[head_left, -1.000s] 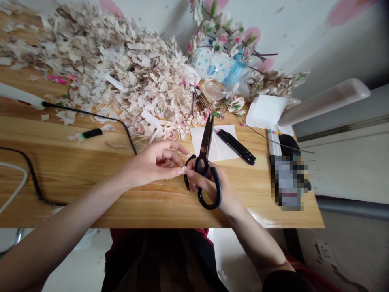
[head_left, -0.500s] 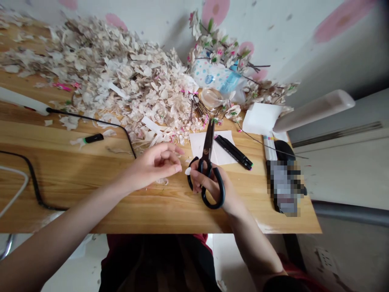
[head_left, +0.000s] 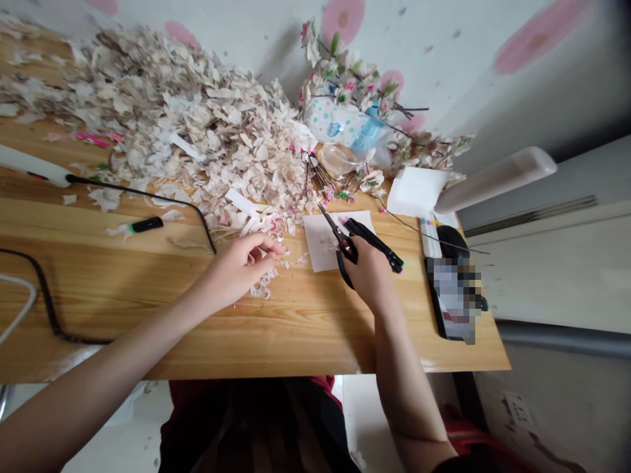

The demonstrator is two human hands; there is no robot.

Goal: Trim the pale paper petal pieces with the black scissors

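My right hand [head_left: 369, 272] grips a pair of black-handled scissors [head_left: 335, 226], the blades pointing away and to the left over a sheet of white paper [head_left: 318, 259]. Small pale pieces lie on that sheet near the blades. Close behind the scissors are black marker pens [head_left: 377, 242], partly covered by my right hand. My left hand [head_left: 241, 266] is held above the table with loosely curled fingers, a gap beside the thumb and nothing visible in it. Below its fingertips lie pale petal scraps [head_left: 261, 286].
A large heap of whitish fabric petals [head_left: 197, 125] spreads along the wall. Artificial flower branches [head_left: 355, 79] stand by a dotted pack [head_left: 330, 121] and a clear round container [head_left: 338, 157]. At right are a phone [head_left: 448, 309] and black mouse [head_left: 452, 242]. A black cable [head_left: 148, 192] crosses the left side.
My right hand has turned over and moved the scissors forward onto the paper. The small white piece at its fingertips is out of sight. My left hand has shifted slightly left.
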